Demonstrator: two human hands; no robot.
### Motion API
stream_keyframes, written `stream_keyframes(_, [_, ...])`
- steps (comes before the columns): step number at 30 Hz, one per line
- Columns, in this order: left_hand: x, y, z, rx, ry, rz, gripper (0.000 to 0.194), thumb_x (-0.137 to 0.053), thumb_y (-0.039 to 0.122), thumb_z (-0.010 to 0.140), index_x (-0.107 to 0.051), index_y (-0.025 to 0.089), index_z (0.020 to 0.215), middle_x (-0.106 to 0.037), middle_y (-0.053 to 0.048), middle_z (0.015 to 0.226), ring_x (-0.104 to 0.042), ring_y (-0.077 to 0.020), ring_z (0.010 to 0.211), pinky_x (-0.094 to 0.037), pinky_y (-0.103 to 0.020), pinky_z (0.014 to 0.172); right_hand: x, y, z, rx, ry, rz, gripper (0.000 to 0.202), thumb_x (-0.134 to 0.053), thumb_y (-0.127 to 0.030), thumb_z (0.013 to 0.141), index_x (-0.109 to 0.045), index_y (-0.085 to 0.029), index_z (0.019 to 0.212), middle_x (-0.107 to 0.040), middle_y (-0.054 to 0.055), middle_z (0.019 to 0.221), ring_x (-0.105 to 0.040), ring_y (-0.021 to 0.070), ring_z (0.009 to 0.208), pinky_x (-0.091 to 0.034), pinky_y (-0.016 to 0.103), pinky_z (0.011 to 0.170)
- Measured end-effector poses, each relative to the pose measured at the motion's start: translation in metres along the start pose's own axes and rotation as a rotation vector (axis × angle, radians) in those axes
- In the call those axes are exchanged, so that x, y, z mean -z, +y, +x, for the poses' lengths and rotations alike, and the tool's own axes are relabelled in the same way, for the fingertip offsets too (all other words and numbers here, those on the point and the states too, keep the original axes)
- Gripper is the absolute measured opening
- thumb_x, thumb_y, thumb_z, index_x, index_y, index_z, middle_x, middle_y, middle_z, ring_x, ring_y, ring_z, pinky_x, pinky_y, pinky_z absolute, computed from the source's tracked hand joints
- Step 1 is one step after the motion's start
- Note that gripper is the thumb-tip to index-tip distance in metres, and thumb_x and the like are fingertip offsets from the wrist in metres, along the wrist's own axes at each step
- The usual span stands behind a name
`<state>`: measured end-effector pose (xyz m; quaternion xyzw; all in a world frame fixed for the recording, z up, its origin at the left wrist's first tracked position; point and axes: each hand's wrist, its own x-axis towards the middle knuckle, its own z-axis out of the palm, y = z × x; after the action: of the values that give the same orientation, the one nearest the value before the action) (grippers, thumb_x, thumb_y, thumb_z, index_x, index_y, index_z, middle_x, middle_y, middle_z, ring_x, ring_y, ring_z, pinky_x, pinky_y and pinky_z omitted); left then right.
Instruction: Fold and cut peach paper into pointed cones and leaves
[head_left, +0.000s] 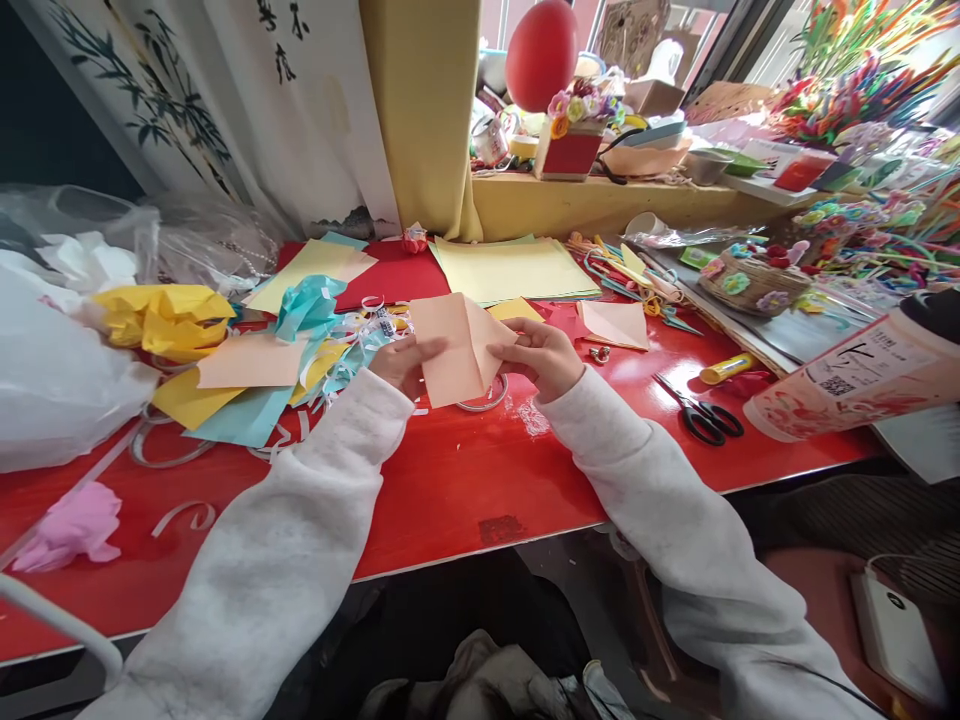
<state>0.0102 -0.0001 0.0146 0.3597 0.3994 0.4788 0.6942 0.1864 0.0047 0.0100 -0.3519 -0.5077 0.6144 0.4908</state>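
Observation:
A sheet of peach paper [452, 352] with a crease down its middle is held up over the red table. My left hand [405, 364] pinches its left edge, thumb on the near face. At the right edge, my right hand [544, 357] grips the same sheet between thumb and fingers. Behind the sheet, a yellow piece of paper [519, 309] and red paper scraps [561, 318] lie on the table. Part of a ring-shaped item [491, 398] shows below the sheet. Curled paper strips [371, 325] lie beside my left hand.
Black-handled scissors [705, 415], a yellow glue stick [727, 369] and a tilted drink cup [847, 375] are on the right. Pale yellow sheets [514, 268] lie at the back. Crumpled yellow paper [165, 318] and a white plastic bag [60, 370] occupy the left.

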Motion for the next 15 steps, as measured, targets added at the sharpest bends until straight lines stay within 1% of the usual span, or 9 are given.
stream_keyframes(1, [-0.003, -0.002, -0.002, -0.045, 0.010, 0.091, 0.042, -0.073, 0.028, 0.044, -0.060, 0.011, 0.081, -0.062, -0.008, 0.086, -0.056, -0.0252, 0.084, -0.046, -0.036, 0.073, -0.001, 0.001, 0.000, -0.007, -0.004, -0.013, 0.031, -0.069, -0.020, 0.053, -0.053, -0.012, 0.078, -0.061, -0.002, 0.063, -0.059, 0.0094, 0.058, -0.052, 0.025, 0.058])
stream_keyframes(2, [-0.006, -0.004, -0.003, -0.091, 0.045, 0.200, 0.042, -0.074, 0.028, 0.042, -0.061, 0.010, 0.078, -0.063, -0.008, 0.084, -0.056, -0.0265, 0.083, -0.045, -0.038, 0.074, -0.002, 0.002, 0.000, -0.014, -0.013, -0.030, 0.031, -0.069, -0.021, 0.052, -0.053, -0.012, 0.077, -0.061, -0.001, 0.063, -0.059, 0.0098, 0.059, -0.052, 0.025, 0.058])
stream_keyframes(4, [-0.010, -0.008, -0.006, -0.158, 0.154, 0.386, 0.042, -0.075, 0.030, 0.038, -0.062, 0.011, 0.074, -0.063, -0.008, 0.079, -0.056, -0.0275, 0.082, -0.044, -0.039, 0.075, -0.004, 0.004, -0.001, -0.020, -0.032, -0.073, 0.031, -0.069, -0.024, 0.052, -0.052, -0.012, 0.076, -0.061, -0.001, 0.062, -0.059, 0.0105, 0.059, -0.052, 0.026, 0.058])
stream_keyframes(5, [-0.012, -0.010, -0.007, -0.173, 0.199, 0.443, 0.042, -0.075, 0.032, 0.038, -0.062, 0.012, 0.073, -0.063, -0.008, 0.078, -0.056, -0.0274, 0.082, -0.044, -0.039, 0.074, -0.004, 0.005, -0.001, -0.016, -0.036, -0.096, 0.032, -0.069, -0.025, 0.052, -0.052, -0.013, 0.076, -0.060, -0.001, 0.062, -0.058, 0.0107, 0.059, -0.052, 0.026, 0.057])
stream_keyframes(7, [-0.012, -0.012, -0.006, -0.186, 0.257, 0.474, 0.041, -0.074, 0.034, 0.040, -0.063, 0.013, 0.073, -0.063, -0.007, 0.079, -0.056, -0.0266, 0.081, -0.045, -0.038, 0.073, -0.005, 0.004, -0.002, -0.005, -0.037, -0.138, 0.033, -0.069, -0.026, 0.051, -0.052, -0.013, 0.077, -0.060, -0.001, 0.061, -0.058, 0.0107, 0.058, -0.051, 0.026, 0.057])
stream_keyframes(8, [-0.012, -0.012, -0.006, -0.190, 0.262, 0.462, 0.041, -0.074, 0.033, 0.040, -0.063, 0.013, 0.074, -0.063, -0.007, 0.079, -0.056, -0.0260, 0.080, -0.045, -0.037, 0.072, -0.005, 0.003, -0.002, -0.004, -0.044, -0.155, 0.034, -0.069, -0.027, 0.051, -0.052, -0.013, 0.077, -0.060, -0.001, 0.061, -0.058, 0.0107, 0.058, -0.051, 0.026, 0.057])
stream_keyframes(12, [-0.010, -0.013, -0.004, -0.190, 0.203, 0.400, 0.042, -0.073, 0.032, 0.042, -0.063, 0.013, 0.078, -0.063, -0.006, 0.080, -0.056, -0.0252, 0.082, -0.046, -0.035, 0.073, -0.004, -0.002, -0.004, -0.028, -0.090, -0.185, 0.031, -0.066, -0.031, 0.055, -0.056, -0.012, 0.077, -0.060, 0.001, 0.065, -0.059, 0.0118, 0.062, -0.052, 0.028, 0.060])
stream_keyframes(15, [-0.008, -0.012, -0.004, -0.187, 0.183, 0.444, 0.045, -0.073, 0.034, 0.041, -0.063, 0.013, 0.079, -0.063, -0.006, 0.083, -0.056, -0.0259, 0.084, -0.045, -0.035, 0.074, -0.003, -0.004, -0.005, -0.041, -0.079, -0.210, 0.029, -0.066, -0.031, 0.056, -0.057, -0.010, 0.074, -0.060, 0.001, 0.064, -0.058, 0.0114, 0.059, -0.052, 0.026, 0.058])
